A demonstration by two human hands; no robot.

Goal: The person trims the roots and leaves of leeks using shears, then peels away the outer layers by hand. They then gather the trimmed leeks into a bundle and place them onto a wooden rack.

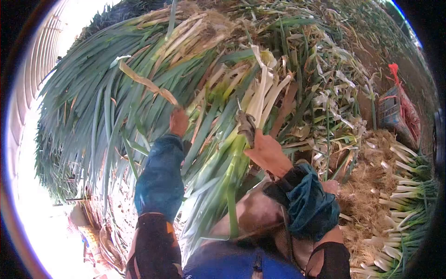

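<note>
Forward, right hand (268,152) (back uppermost)

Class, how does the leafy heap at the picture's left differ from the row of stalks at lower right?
The heap is large; the row is much smaller. The heap shows mostly overlapping green leaves, while the row shows pale lower stalks lying side by side. Both have green leaves.

1. Showed as brown ground (369,53) at the far right.
2. Bore a large heap of leeks (111,88) across the left and centre.
3. Held pale, dry leaf scraps (327,104), strewn right of the heap.
4. Carried a patterned bag (395,114) at the right.
5. Supported a row of leeks (395,216) at the near right, roots leftward.
</note>
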